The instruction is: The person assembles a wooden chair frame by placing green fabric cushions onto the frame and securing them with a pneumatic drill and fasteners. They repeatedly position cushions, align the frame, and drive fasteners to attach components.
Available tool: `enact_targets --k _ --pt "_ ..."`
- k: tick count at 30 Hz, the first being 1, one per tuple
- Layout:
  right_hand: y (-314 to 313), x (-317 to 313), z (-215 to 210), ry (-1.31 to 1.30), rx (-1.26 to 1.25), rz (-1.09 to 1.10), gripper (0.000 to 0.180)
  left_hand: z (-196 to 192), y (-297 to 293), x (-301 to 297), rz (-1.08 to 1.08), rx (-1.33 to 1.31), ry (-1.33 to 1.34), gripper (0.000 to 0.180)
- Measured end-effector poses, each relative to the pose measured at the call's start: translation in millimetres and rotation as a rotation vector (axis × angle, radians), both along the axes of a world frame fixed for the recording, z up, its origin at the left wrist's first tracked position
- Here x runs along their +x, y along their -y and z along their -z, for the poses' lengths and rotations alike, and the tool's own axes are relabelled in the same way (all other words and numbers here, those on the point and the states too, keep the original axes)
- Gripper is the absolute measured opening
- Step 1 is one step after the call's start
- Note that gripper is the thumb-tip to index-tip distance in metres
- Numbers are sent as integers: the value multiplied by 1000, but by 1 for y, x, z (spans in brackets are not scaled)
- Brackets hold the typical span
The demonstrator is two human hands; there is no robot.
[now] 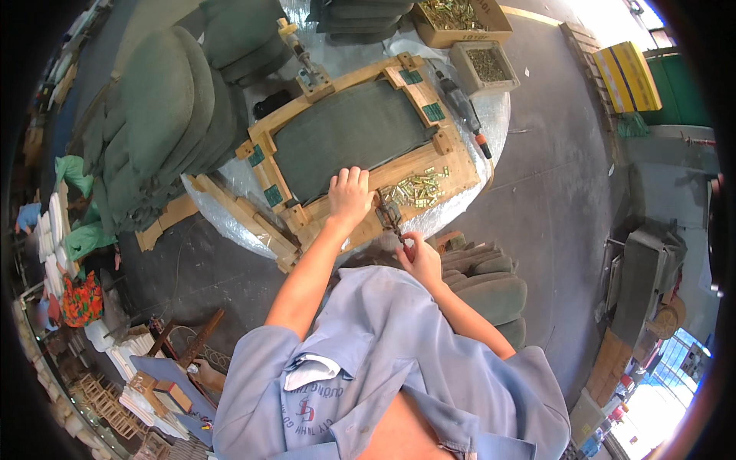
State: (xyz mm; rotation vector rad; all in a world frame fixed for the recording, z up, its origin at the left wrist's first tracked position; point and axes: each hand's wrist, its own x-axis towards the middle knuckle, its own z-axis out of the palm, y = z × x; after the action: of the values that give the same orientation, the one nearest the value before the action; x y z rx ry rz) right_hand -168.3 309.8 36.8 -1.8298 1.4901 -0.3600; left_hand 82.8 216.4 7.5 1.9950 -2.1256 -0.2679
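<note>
Workshop floor, grey concrete, round wrapped table point(491, 115) carrying a wooden seat frame point(360, 146). Left hand point(349, 195) lies flat, fingers together, on the frame's near rail. Right hand point(420, 259) grips pliers point(391, 218) at the table's near edge, beside brass staples point(418, 188). Open cardboard box point(460, 21) at the far edge; yellow striped package point(627, 77) far right.

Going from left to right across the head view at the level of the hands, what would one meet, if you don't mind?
Stack of green cushions → wooden seat frame → left hand → metal tool with the right hand under it → pile of brass fittings → grey floor.
</note>
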Motion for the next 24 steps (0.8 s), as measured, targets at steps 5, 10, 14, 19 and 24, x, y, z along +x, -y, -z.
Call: enact_targets --k 5,10,14,19,24 --pt "12 16 1 52 -208 -39 35 -20 12 43 19 -110 -223 46" --pt "6 3 12 -17 373 39 55 -11 79 122 -105 -293 17 65" --pt "7 7 2 -66 328 91 53 15 104 147 -128 -189 -66 71" --pt "7 14 15 -120 431 198 49 17 111 146 -137 -175 -124 68" --pt "-12 3 39 -126 574 164 56 20 103 147 -136 -166 -123 68"
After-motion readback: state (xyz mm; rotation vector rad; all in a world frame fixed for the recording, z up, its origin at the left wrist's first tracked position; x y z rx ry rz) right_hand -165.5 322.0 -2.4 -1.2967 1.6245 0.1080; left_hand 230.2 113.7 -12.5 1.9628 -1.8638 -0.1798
